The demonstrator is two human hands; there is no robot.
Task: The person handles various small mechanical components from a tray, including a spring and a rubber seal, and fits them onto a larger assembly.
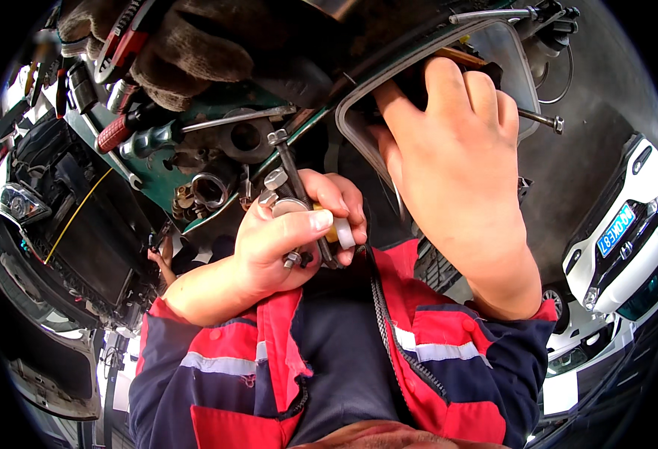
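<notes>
Metal bolts (291, 166) filled the left hand (276, 241), left of a bin (353, 129).
Inside it dipped the right hand (457, 142), grip hidden.

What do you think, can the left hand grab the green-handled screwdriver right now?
Probably not without putting something down: the left hand is holding bolts, though the screwdriver lies nearby, mostly uncovered.

Right fingers (444, 81) partly hidden in bin (354, 120)
</notes>
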